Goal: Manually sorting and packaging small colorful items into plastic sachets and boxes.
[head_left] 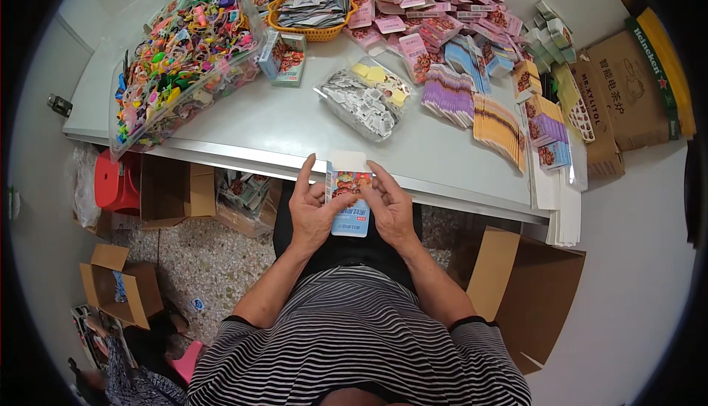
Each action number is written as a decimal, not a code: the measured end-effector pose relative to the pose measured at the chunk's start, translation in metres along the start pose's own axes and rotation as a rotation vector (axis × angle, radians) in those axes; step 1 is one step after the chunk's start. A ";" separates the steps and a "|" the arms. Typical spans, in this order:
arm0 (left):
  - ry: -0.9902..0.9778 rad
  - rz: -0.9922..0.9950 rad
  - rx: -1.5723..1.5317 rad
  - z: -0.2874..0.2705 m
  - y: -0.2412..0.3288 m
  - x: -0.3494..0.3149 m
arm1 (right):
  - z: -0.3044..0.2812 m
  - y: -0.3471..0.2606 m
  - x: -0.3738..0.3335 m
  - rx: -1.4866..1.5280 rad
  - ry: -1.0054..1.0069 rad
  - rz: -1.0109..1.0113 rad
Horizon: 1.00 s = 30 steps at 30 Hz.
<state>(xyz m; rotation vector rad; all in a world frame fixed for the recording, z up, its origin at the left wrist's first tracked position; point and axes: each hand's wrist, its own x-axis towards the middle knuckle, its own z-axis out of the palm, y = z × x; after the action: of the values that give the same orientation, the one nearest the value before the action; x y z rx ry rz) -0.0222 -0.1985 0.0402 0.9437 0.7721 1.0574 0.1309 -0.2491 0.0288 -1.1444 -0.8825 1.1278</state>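
Note:
A small light blue carton [350, 223] with a picture of red and brown round pieces is held upright over my lap, just off the table's front edge. Its white top flap stands up, raised. My left hand [313, 213] grips the carton's left side, the thumb lying across its front. From the right, my right hand [391, 213] holds the other side, its thumb also pressed on the front face. Whether anything is inside the carton cannot be seen.
On the table [280, 126] stand a clear tub of colourful small toys [188, 59], a bag of small sachets [361, 107], an orange basket [317, 35], flattened purple cartons [448, 96] and a heap of pink boxes [442, 30]. An open cardboard box [535, 295] sits at lower right; another person [136, 376] is at lower left.

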 end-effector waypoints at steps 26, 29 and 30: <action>-0.242 -0.053 0.488 -0.078 -0.059 -0.037 | -0.025 0.087 -0.037 -0.153 -0.199 0.100; -0.318 0.036 0.573 -0.083 -0.060 -0.029 | -0.023 0.085 -0.034 -0.244 -0.191 0.044; -0.308 0.066 0.601 -0.083 -0.064 -0.029 | -0.023 0.088 -0.035 -0.244 -0.190 0.044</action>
<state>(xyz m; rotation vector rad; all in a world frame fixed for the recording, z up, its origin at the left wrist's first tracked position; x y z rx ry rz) -0.0812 -0.2168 -0.0491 1.6104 0.8168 0.7130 0.1259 -0.2858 -0.0615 -1.2742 -1.1722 1.2025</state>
